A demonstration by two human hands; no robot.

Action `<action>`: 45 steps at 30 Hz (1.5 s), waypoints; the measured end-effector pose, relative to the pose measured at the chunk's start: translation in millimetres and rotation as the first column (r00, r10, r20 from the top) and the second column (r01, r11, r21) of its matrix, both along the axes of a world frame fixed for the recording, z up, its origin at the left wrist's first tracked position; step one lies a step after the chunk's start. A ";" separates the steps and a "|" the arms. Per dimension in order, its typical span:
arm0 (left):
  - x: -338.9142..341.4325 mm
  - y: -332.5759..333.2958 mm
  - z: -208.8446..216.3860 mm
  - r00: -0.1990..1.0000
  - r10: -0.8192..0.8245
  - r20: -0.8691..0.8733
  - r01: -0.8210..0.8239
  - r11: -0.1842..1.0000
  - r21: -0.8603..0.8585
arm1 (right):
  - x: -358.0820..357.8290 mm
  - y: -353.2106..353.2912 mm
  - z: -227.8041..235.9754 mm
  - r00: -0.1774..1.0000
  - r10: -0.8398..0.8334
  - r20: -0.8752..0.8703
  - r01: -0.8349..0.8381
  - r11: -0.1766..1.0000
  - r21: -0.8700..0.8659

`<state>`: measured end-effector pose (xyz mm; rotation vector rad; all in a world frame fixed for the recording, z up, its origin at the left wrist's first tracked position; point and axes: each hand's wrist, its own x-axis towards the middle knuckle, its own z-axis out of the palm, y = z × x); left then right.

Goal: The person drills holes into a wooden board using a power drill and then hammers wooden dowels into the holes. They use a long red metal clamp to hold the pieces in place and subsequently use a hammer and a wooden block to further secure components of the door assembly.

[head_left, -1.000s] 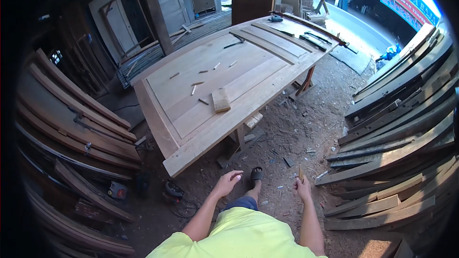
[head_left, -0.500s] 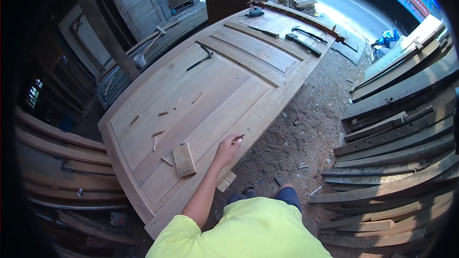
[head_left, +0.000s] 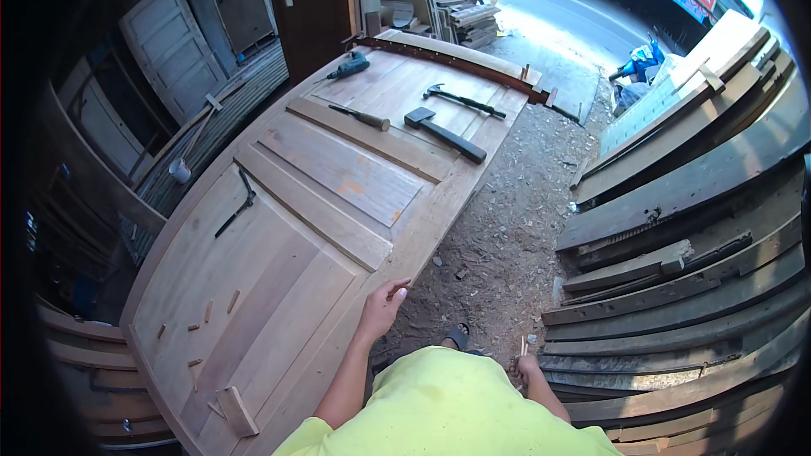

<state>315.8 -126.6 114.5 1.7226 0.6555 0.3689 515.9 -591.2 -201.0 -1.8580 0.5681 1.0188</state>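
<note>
My left hand [head_left: 383, 312] hovers by the near right edge of a large panelled wooden door [head_left: 279, 287] lying flat. Its fingers are loosely bent and apart, with nothing in them. Low on the right, my right hand [head_left: 529, 366] is closed around thin wooden pegs [head_left: 524, 344] whose pale ends stick up. Several similar loose pegs [head_left: 232, 301] lie on the door's left panel, near a small wood block [head_left: 237, 411]. Farther up the door are a black mallet [head_left: 445, 134], a claw hammer [head_left: 465, 100], a wood-handled chisel [head_left: 361, 117] and a dark T-shaped tool [head_left: 236, 203].
A green power drill [head_left: 345, 66] and a long rust-brown bar clamp [head_left: 448, 64] are at the door's far end. Stacked planks [head_left: 676, 304] line the right side, beyond a strip of littered dirt floor [head_left: 507, 236]. A white cup [head_left: 179, 171] stands left of the door.
I have moved along the door toward its far end, so the tools there look nearer. My right hand has come into view with the pegs. My left hand stays near the door's edge.
</note>
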 end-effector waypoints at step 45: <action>772.9 300.8 -13.8 0.831 0.542 -0.123 -0.546 0.838 0.000 | 775.9 593.6 347.0 0.815 0.431 0.386 -0.572 0.498 0.652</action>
